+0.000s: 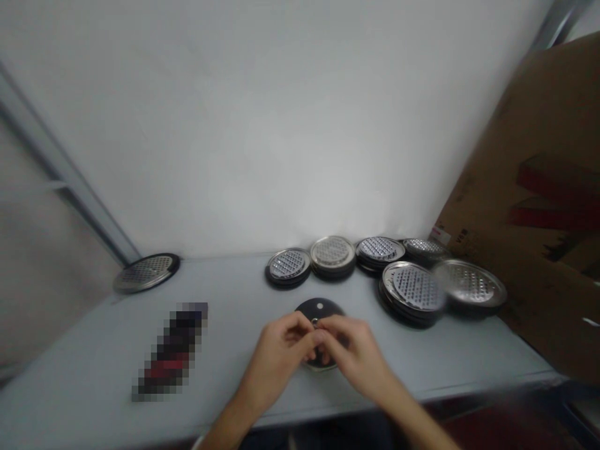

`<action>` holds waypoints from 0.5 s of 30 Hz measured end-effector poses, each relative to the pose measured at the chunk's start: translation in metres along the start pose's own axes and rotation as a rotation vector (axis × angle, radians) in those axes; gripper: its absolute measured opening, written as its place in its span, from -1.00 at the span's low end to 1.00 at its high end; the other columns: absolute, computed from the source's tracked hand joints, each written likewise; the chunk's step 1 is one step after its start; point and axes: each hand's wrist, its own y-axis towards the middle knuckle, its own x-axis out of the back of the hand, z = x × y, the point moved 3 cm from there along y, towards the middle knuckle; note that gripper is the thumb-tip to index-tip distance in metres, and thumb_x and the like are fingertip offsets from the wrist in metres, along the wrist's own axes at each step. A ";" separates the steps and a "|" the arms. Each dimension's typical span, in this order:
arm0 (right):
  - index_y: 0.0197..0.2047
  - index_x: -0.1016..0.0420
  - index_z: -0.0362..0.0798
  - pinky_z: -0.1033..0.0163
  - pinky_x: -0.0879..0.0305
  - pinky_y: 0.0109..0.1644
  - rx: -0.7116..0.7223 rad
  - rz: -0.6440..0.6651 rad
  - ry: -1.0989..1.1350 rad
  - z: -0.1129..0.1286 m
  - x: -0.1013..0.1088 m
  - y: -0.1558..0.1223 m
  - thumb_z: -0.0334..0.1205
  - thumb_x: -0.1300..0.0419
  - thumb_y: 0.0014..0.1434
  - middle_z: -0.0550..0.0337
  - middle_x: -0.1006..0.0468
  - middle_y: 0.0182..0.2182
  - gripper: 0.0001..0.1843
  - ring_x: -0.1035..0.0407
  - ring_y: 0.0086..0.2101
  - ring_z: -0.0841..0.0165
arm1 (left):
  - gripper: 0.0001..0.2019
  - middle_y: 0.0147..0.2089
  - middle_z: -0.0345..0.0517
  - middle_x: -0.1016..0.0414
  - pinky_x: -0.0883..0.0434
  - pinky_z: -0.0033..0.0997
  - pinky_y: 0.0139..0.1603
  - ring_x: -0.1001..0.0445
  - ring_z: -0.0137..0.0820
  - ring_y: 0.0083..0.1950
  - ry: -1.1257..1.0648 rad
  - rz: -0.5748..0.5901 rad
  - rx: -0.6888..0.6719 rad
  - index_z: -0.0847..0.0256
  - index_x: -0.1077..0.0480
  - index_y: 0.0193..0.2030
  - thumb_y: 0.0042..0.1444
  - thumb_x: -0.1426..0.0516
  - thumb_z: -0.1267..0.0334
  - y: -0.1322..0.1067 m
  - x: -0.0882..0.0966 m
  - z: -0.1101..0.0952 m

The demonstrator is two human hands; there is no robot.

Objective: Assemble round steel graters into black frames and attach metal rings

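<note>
Over a black round disc (pixel 320 307) on the table, my left hand (pixel 284 347) and my right hand (pixel 354 350) meet with fingertips pinched together. A small ring-like glint (pixel 315 322) shows at the fingertips. Whether it is held or belongs to the disc I cannot tell. Both hands are closed, and whatever lies between the fingers is mostly hidden. The disc has a pale round spot near its far edge, and my hands cover much of it.
Several stacks of round perforated metal plates with dark rims (pixel 412 290) stand at the back right. One similar plate (pixel 147 273) lies far left. A pixelated dark and red item (pixel 171 353) is on the left of the table (pixel 225 306). A cardboard box (pixel 539 250) stands right.
</note>
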 end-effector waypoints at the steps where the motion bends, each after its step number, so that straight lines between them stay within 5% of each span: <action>1: -0.43 -0.51 -0.09 0.39 -0.24 -0.42 -0.018 -0.019 0.007 -0.001 -0.001 0.000 -0.16 -0.15 0.35 0.23 -0.52 -0.53 -0.68 -0.41 -0.51 0.42 | -0.77 -0.53 -0.23 -0.49 -0.41 -0.51 -0.38 -0.49 -0.41 -0.45 -0.002 -0.004 -0.011 0.23 -0.46 -0.44 0.08 -0.29 0.12 0.000 0.000 0.000; 7: -0.35 -0.55 -0.12 0.39 -0.21 -0.52 -0.192 -0.115 0.146 -0.005 -0.001 0.000 -0.05 -0.20 0.28 0.29 -0.44 -0.62 -0.69 -0.38 -0.61 0.43 | -0.90 -0.32 -0.14 -0.57 -0.48 -0.44 -0.16 -0.57 -0.35 -0.26 0.084 -0.014 -0.180 0.23 -0.53 -0.33 0.13 -0.25 0.25 -0.003 -0.002 -0.010; 15: -0.26 -0.62 -0.11 0.38 -0.32 -0.45 -0.074 -0.074 0.112 -0.002 0.002 0.001 -0.12 -0.20 0.30 0.18 -0.60 -0.47 -0.75 -0.45 -0.54 0.42 | -0.79 -0.46 -0.21 -0.50 -0.46 -0.48 -0.33 -0.52 -0.39 -0.39 0.051 -0.002 -0.109 0.23 -0.43 -0.32 0.24 -0.15 0.14 -0.002 -0.003 -0.006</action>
